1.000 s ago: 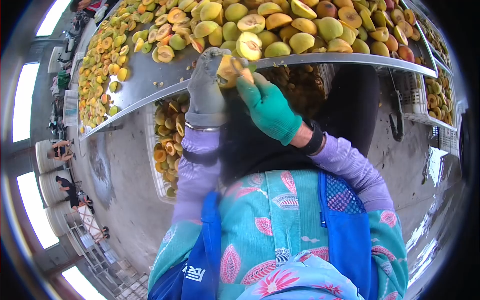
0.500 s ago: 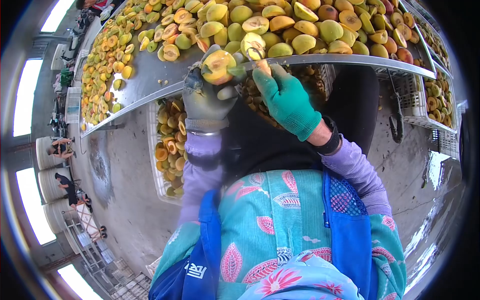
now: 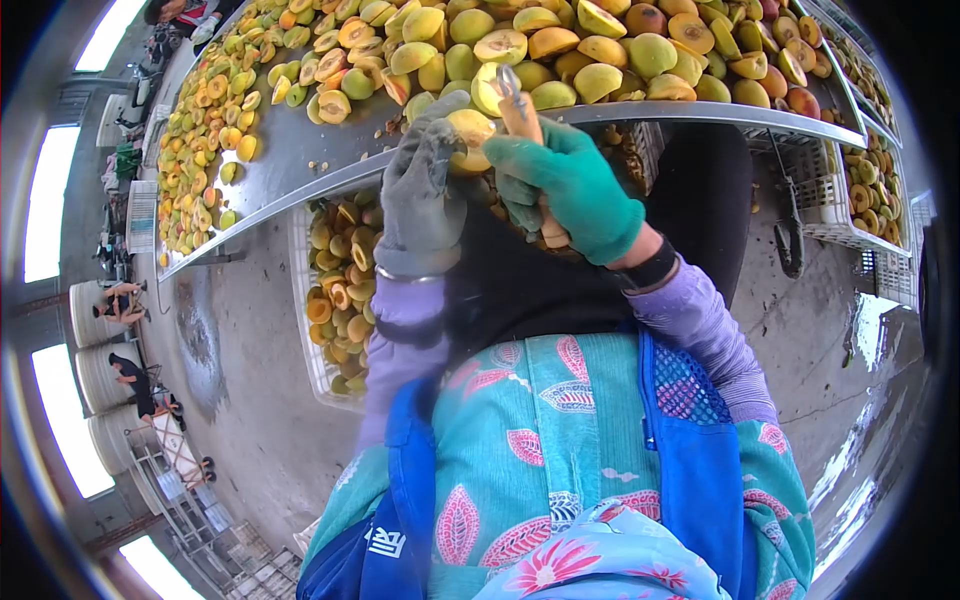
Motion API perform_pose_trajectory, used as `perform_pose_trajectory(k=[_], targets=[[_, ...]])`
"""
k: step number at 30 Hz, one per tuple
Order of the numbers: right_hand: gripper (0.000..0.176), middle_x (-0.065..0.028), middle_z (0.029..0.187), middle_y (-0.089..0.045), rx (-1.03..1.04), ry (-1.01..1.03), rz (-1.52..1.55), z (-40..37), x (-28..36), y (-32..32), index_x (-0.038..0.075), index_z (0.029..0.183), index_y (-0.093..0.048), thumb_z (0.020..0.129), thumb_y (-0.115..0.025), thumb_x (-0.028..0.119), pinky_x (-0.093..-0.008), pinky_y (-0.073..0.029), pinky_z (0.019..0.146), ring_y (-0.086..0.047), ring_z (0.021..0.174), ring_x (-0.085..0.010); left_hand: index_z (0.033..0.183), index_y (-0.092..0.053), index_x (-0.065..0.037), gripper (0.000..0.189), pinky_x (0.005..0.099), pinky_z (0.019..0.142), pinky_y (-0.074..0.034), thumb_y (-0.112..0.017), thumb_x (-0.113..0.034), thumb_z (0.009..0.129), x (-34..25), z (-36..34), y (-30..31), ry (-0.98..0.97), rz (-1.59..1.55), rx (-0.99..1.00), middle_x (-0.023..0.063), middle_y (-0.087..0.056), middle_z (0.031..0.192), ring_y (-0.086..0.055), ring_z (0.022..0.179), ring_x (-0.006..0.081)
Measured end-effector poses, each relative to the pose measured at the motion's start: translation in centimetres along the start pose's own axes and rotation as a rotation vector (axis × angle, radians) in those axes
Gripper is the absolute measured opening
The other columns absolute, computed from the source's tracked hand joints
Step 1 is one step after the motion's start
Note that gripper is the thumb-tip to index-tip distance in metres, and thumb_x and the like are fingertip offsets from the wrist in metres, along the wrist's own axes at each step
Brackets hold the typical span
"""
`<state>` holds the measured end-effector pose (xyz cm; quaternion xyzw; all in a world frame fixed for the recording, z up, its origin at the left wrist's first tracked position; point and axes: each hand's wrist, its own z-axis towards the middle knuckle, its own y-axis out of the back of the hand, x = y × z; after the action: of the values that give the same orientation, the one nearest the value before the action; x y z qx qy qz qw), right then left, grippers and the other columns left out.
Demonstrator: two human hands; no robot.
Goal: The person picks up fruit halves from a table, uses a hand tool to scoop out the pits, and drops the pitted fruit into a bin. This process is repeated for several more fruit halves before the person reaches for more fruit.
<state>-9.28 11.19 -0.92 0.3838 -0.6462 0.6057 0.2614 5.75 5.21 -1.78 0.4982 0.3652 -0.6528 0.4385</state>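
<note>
Pitting a fruit half is my guess at the step. Mid-left of frame, a white plastic crate of cut halves sits under the steel table. L hand, grey knit glove, is curled tight round the fruit at the table edge, top centre. R hand, green rubbery glove, fists a wooden-handled tool, its small metal tip up above the fruit. Next move, I reckon, needs the tip down in the flesh & a firm scoop. Skins are smooth, yellow-green; cut faces orange, hollowed. The fruit pile fills the upper right.

Peach in your left hand, pitting knife in your right hand, just before the table edge; crate underneath, left.
</note>
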Motion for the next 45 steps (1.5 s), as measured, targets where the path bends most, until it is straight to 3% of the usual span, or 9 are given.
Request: perform_pose_trajectory(k=[5, 11, 15, 21, 31, 38, 40, 42, 45], targets=[[0.028, -0.0037, 0.063, -0.056, -0.157, 0.183, -0.397, -0.5, 1.6, 1.1, 0.0, 0.089, -0.057, 0.093, -0.059, 0.028, -0.0288, -0.04, 0.046, -0.051, 0.053, -0.0112, 0.127, -0.054, 0.001, 0.046, 0.0238, 0.058, -0.049, -0.041, -0.036, 0.101, 0.8, 0.2, 0.2, 0.307, -0.439, -0.047, 0.0104, -0.064, 0.108, -0.061, 0.075, 0.0135], [0.038, -0.0189, 0.07, -0.061, -0.295, 0.463, -0.857, -0.7, -1.3, 0.6, -0.001, 0.092, -0.054, 0.093, -0.059, 0.036, -0.0445, -0.045, 0.056, -0.061, 0.064, -0.0359, 0.123, -0.056, -0.001, 0.039, 0.0256, 0.069, -0.052, -0.042, -0.03, 0.102, 1.3, 0.1, -0.1, -0.041, 0.094, 0.047, 0.0097, -0.064, 0.105, -0.062, 0.081, 0.0131], [0.037, -0.0234, 0.071, -0.06, -0.156, 0.477, -1.181, -0.7, -1.4, 1.1, 0.001, 0.092, -0.053, 0.093, -0.057, 0.038, -0.0485, -0.045, 0.057, -0.06, 0.067, -0.0415, 0.12, -0.057, 0.0, 0.031, 0.0279, 0.075, -0.054, -0.047, -0.021, 0.1, 1.1, 0.7, -0.3, 0.194, -0.341, 0.067, 0.0094, -0.065, 0.106, -0.064, 0.086, 0.015], [0.035, -0.0227, 0.071, -0.06, -0.133, 0.398, -1.147, -0.4, -2.0, 0.7, 0.002, 0.095, -0.052, 0.095, -0.052, 0.037, -0.0496, -0.045, 0.059, -0.059, 0.067, -0.0426, 0.109, -0.061, 0.002, 0.021, 0.0313, 0.077, -0.054, -0.057, -0.008, 0.092, 1.6, 0.6, -0.6, -0.235, 0.197, -0.002, 0.0119, -0.066, 0.101, -0.066, 0.087, 0.02], [0.035, -0.0231, 0.072, -0.06, -0.105, 0.357, -0.93, 0.0, -4.2, 0.6, 0.002, 0.096, -0.053, 0.097, -0.05, 0.036, -0.0477, -0.045, 0.058, -0.059, 0.067, -0.0413, 0.105, -0.064, -0.001, 0.026, 0.0354, 0.084, -0.051, -0.052, -0.018, 0.088, 0.7, 2.0, 2.7, -0.345, 0.755, 0.304, 0.017, -0.063, 0.111, -0.063, 0.097, 0.0257], [0.036, -0.025, 0.072, -0.06, -0.168, -0.207, -0.093, -0.7, -2.2, -2.5, 0.001, 0.093, -0.053, 0.097, -0.05, 0.037, -0.0462, -0.045, 0.055, -0.06, 0.065, -0.0407, 0.12, -0.052, 0.003, 0.049, 0.0327, 0.088, -0.048, -0.042, -0.039, 0.098, 1.8, 0.1, -0.8, -0.13, 0.097, -0.008, 0.0147, -0.063, 0.106, -0.06, 0.097, 0.0231], [0.036, -0.0254, 0.071, -0.059, -0.223, -0.165, -0.266, -0.7, -2.5, -2.3, 0.002, 0.091, -0.053, 0.097, -0.05, 0.037, -0.0466, -0.045, 0.054, -0.059, 0.064, -0.0417, 0.118, -0.053, 0.003, 0.048, 0.0321, 0.083, -0.049, -0.042, -0.04, 0.098, 3.0, 0.2, -0.5, -0.163, 0.272, -0.037, 0.015, -0.063, 0.102, -0.061, 0.092, 0.0226], [0.037, -0.0258, 0.07, -0.059, -0.367, 0.343, -0.866, 0.0, -5.0, -1.8, 0.002, 0.089, -0.053, 0.097, -0.05, 0.038, -0.0472, -0.044, 0.053, -0.058, 0.063, -0.043, 0.114, -0.055, 0.003, 0.047, 0.0309, 0.076, -0.051, -0.041, -0.039, 0.099, 2.7, 0.4, -0.6, -0.055, 0.196, -0.101, 0.0139, -0.064, 0.095, -0.062, 0.083, 0.021], [0.037, -0.0262, 0.07, -0.058, -0.398, 0.35, -0.882, 0.1, -5.3, -1.5, 0.002, 0.087, -0.053, 0.097, -0.051, 0.038, -0.049, -0.044, 0.053, -0.057, 0.063, -0.045, 0.109, -0.057, 0.003, 0.045, 0.0296, 0.07, -0.052, -0.04, -0.038, 0.1, 1.6, 0.9, -1.3, 0.144, -0.178, -0.189, 0.0123, -0.065, 0.088, -0.062, 0.075, 0.0192]])
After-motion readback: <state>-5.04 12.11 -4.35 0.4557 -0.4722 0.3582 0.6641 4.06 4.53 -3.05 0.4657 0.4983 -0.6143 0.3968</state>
